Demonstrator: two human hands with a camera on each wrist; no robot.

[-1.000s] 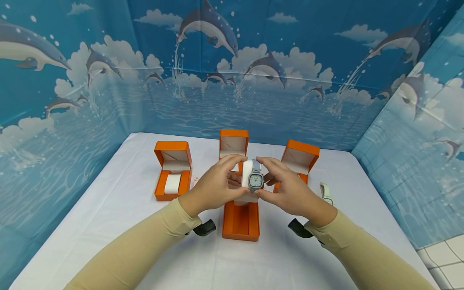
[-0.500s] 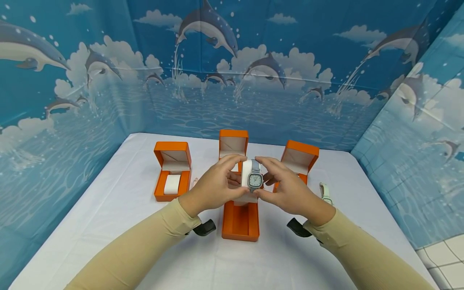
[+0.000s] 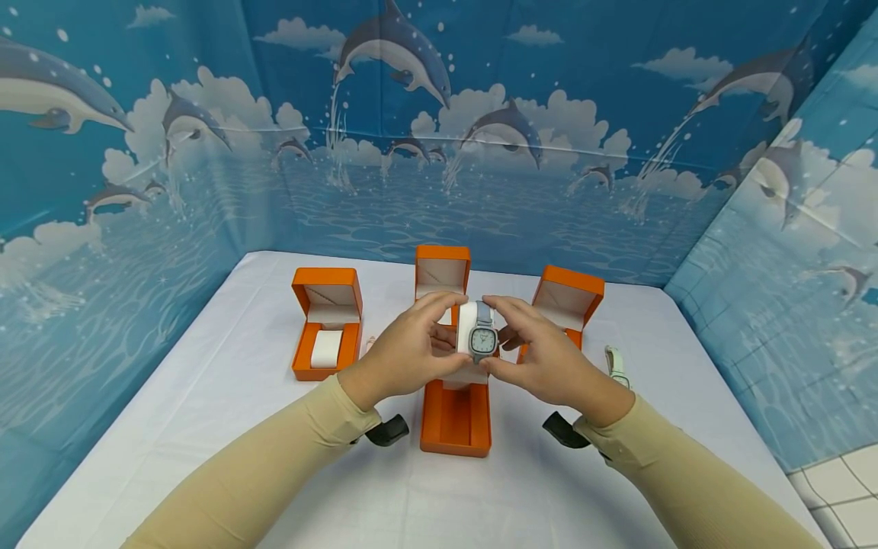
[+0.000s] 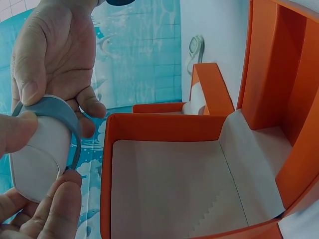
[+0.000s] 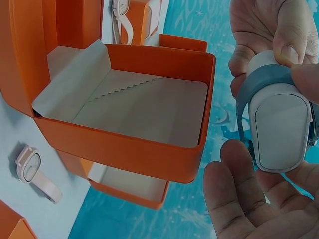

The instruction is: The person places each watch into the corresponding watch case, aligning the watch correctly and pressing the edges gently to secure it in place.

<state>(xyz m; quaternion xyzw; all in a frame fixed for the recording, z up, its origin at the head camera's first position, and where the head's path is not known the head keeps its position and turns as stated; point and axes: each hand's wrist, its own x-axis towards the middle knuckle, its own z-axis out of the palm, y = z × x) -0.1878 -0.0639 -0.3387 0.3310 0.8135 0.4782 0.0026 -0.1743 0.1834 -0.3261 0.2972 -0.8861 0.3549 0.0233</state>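
Observation:
Both hands meet at the middle, over the front orange watch box [image 3: 456,448], which stands with its lid up and nothing in its base. My left hand [image 3: 411,347] grips a white watch cushion [image 3: 466,328] between thumb and fingers. Round this cushion runs the blue-grey strap of a square-faced watch [image 3: 484,341], its dial turned toward my head. My right hand [image 3: 542,357] holds the same watch and cushion from the right, with thumb below and index finger above. In the right wrist view the strap [image 5: 266,79] wraps the cushion, with fingertips at its edges.
Three more orange boxes stand lid-up behind: left [image 3: 325,324], back middle [image 3: 442,271] and right [image 3: 565,297]. The left one holds a white cushion [image 3: 326,349]. A pale green watch [image 3: 616,366] lies right; a pinkish one [image 3: 371,343] is partly hidden beside my left hand.

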